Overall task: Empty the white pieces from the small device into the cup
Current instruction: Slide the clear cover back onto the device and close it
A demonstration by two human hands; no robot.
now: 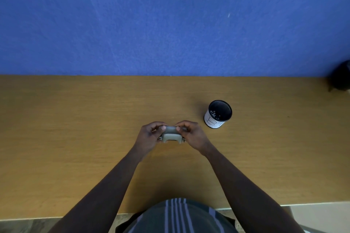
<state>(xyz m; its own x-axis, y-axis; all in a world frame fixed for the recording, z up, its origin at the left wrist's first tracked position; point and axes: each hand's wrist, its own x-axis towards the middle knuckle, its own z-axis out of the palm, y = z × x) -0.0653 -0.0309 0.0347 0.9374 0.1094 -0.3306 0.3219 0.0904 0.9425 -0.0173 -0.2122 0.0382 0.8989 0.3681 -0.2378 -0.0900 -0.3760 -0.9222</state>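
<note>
A small grey device [171,135] is held just above the wooden table [75,128], near its middle. My left hand [148,137] grips its left end and my right hand [193,135] grips its right end, thumbs pressed on its top. Both hands hide the device's sides. A black mesh cup [217,114] with a white paper label stands upright to the right and a little farther back. Several small white pieces [215,113] lie inside it.
A blue wall [170,21] rises right behind the table's far edge. A dark object [341,77] sits at the far right corner. The table's near edge runs just in front of my striped shirt [176,215].
</note>
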